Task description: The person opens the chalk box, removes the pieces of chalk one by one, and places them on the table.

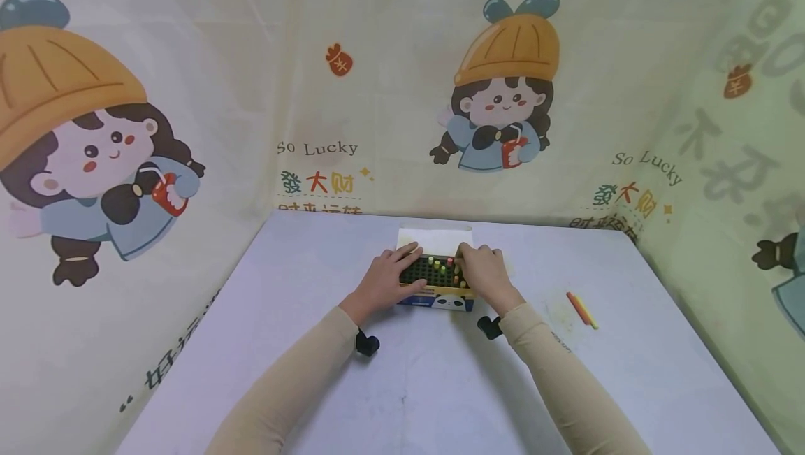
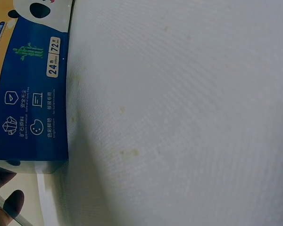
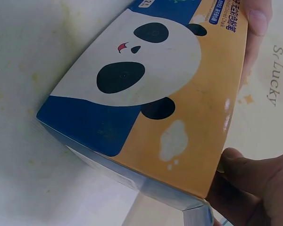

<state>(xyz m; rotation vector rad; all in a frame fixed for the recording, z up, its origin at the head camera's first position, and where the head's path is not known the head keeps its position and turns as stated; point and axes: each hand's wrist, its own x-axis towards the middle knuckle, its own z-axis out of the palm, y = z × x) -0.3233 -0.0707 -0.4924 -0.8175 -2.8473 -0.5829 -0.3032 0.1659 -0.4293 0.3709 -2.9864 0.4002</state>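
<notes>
A box of coloured chalk [image 1: 449,302] stands on the table with its lid flap [image 1: 434,240] raised at the back. Its blue and yellow front carries a panda face [image 3: 151,61]. Inside, a black holder [image 1: 416,272] full of holes bears several short chalk sticks, upright, toward its right side. My left hand [image 1: 386,277] grips the box's left end, fingers over the top and thumb at the front. At the right end, my right hand [image 1: 486,270] has its fingers bent over the holder; a yellowish chalk end [image 3: 220,167] shows by the thumb, the rest hidden.
Two chalk sticks, one red [image 1: 577,308] and one yellow [image 1: 588,312], lie side by side on the white table [image 1: 402,385], right of the box. Faint yellow dust marks the tabletop. A printed cloth [image 1: 390,112] hangs behind the table and along its sides.
</notes>
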